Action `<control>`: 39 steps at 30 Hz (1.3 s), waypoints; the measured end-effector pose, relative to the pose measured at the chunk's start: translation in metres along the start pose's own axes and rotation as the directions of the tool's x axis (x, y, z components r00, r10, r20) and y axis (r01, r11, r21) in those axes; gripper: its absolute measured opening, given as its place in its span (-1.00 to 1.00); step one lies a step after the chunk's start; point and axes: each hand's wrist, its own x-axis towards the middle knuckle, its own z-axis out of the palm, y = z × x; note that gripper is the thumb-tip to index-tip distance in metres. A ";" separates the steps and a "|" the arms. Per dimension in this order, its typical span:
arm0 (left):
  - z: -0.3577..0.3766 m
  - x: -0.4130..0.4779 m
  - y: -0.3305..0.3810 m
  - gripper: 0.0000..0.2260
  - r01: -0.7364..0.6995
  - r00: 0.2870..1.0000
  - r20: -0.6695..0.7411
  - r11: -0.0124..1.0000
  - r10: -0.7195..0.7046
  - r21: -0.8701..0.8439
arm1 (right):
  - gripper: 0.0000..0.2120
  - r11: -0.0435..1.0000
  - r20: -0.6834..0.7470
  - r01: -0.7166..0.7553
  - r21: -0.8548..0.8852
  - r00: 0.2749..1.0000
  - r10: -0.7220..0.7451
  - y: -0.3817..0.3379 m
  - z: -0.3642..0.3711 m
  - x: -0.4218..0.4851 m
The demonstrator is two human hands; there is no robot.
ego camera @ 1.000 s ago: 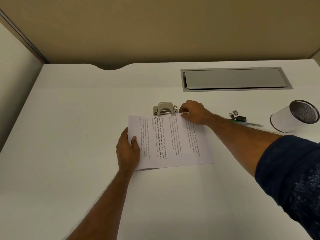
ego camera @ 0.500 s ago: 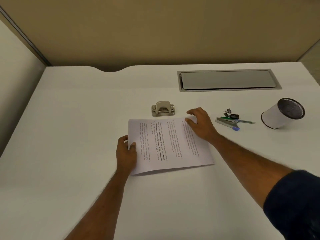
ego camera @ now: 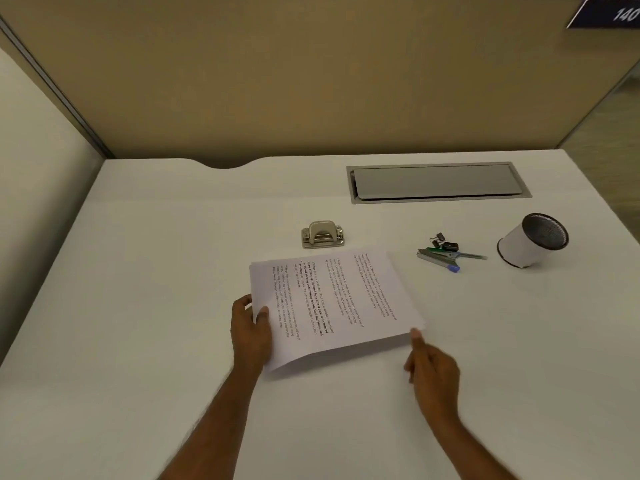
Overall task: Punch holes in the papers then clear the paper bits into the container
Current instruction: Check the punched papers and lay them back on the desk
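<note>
A thin stack of printed papers (ego camera: 341,303) lies mid-desk, its near edge lifted slightly off the white desk (ego camera: 145,306). My left hand (ego camera: 251,332) grips the stack's near left corner, thumb on top. My right hand (ego camera: 431,370) is at the near right corner, a fingertip touching the paper's edge; whether it grips is unclear. A silver hole punch (ego camera: 322,234) sits just beyond the papers, apart from them. A white cylindrical container (ego camera: 531,240) with a dark mesh inside lies tipped on its side at the right.
Pens, a metal strip and binder clips (ego camera: 446,252) lie between the papers and the container. A grey cable hatch (ego camera: 438,181) is set into the desk at the back right. Partition walls close off the back and the left side.
The papers were pulled back out of the hole punch toward me. My right hand left the far edge by the punch and moved to the near right corner. The left hand kept its grip.
</note>
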 end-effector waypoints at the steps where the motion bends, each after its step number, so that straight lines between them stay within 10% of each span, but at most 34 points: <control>1: 0.000 -0.004 0.001 -0.73 -0.009 1.000 -0.002 1.000 0.009 0.001 | -0.46 0.997 0.080 -0.073 0.015 0.994 0.071 0.001 0.004 -0.010; 4: 0.003 -0.017 0.006 -0.74 -0.025 1.000 -0.014 1.000 0.025 0.004 | -0.56 0.918 0.390 -0.375 0.127 0.870 0.301 -0.006 0.027 -0.022; 8: 0.008 -0.040 0.009 -0.77 -0.041 0.998 -0.038 0.999 0.041 -0.009 | -0.66 0.635 0.570 -0.569 0.522 0.787 0.237 -0.026 0.055 -0.019; 15: 0.013 -0.072 0.006 -0.73 0.025 0.999 -0.016 0.984 -0.029 -0.177 | -0.59 0.727 0.347 -0.383 0.570 0.914 0.210 -0.047 0.052 -0.003; 22: -0.023 -0.038 0.031 -0.61 0.057 0.971 0.239 0.976 -0.005 -0.210 | -0.62 0.853 0.445 -0.280 0.440 0.893 0.063 -0.059 0.014 0.027; 29: -0.018 -0.003 0.093 -0.71 -0.086 0.788 0.609 0.996 0.088 -0.032 | -0.65 0.957 0.503 -0.072 0.282 0.860 -0.084 -0.086 -0.016 0.046; 39: 0.002 -0.061 0.098 -0.81 -0.434 0.800 0.389 0.888 0.457 -0.153 | -0.66 0.930 0.244 0.205 0.304 0.927 -0.284 -0.121 -0.018 0.031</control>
